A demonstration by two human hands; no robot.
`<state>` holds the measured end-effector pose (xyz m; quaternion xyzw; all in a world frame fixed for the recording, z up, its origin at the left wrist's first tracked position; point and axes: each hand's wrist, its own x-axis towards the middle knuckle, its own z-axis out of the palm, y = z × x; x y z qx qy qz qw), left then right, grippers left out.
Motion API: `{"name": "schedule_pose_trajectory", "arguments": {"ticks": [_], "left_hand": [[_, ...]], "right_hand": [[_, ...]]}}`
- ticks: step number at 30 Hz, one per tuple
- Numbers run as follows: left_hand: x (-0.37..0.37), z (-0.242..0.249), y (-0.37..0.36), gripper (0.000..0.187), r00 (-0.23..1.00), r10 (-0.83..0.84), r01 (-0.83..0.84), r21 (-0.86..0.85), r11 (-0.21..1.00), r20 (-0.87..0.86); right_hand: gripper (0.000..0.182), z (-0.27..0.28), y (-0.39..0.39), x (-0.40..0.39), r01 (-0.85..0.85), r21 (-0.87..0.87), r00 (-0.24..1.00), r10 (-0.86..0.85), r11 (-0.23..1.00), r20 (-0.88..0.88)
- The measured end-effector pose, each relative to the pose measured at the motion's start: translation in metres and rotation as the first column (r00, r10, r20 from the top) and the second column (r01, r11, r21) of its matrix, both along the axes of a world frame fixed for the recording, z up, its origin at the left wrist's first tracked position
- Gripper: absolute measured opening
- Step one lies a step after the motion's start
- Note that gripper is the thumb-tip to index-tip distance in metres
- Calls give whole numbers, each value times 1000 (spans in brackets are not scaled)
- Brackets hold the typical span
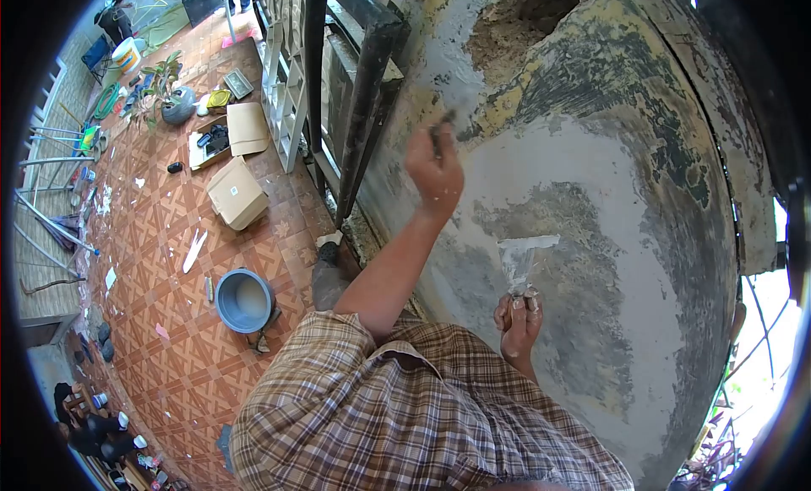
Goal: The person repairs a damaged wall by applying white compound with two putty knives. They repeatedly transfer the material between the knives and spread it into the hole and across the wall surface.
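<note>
While the blue bucket [220, 315] stands on the tiled floor [165, 356], near the floor's right edge, the left hand [435, 172] is raised in front of the plastered wall [646, 280], below the broken hollow [528, 27] at its top edge. Its fingers are curled around a dark piece [440, 139], too small to identify, which slants up and slightly right. Farther right and lower, well in from the wall's right edge, the right hand [521, 322] grasps a putty knife [519, 263], its handle mostly hidden by the fingers. The flaring blade points toward the wall's top edge, its long axis nearly straight up from the grip; whether it touches the wall I cannot tell. It should be light and stiff, perhaps slippery from the pale paste, and best held by the handle, clear of the thin front edge.
</note>
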<state>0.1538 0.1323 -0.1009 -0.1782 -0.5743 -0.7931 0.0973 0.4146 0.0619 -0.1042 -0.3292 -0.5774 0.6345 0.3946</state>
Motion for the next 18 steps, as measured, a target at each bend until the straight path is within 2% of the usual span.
{"name": "schedule_pose_trajectory", "arguments": {"ticks": [1, 2, 4, 8, 10, 18], "left_hand": [[-5, 5, -6, 16, 987, -45, 44, 11, 999, 153], [-19, 2, -4, 16, 988, -49, 48, 14, 999, 147], [-54, -6, 17, 18, 980, 190, -198, -151, 969, -68], [-84, 4, 47, 24, 968, 206, -228, -157, 961, -145], [-93, 9, 55, 22, 917, 258, -279, -27, 960, -305], [-90, -15, 64, 25, 945, 131, -147, -32, 989, -301]], "right_hand": [[8, -2, 2, 0, 0, 15, 1000, 0, 1000, -3], [8, -3, 3, -1, 3, 29, 1000, -3, 1000, -6], [8, 1, -2, -2, 21, 38, 1000, -21, 999, -15], [8, 3, -8, -7, 74, 56, 997, -72, 996, -35], [9, 2, -10, -7, 79, 43, 996, -77, 996, -35], [9, 8, -8, -14, 94, 28, 996, -94, 995, -5]]}}
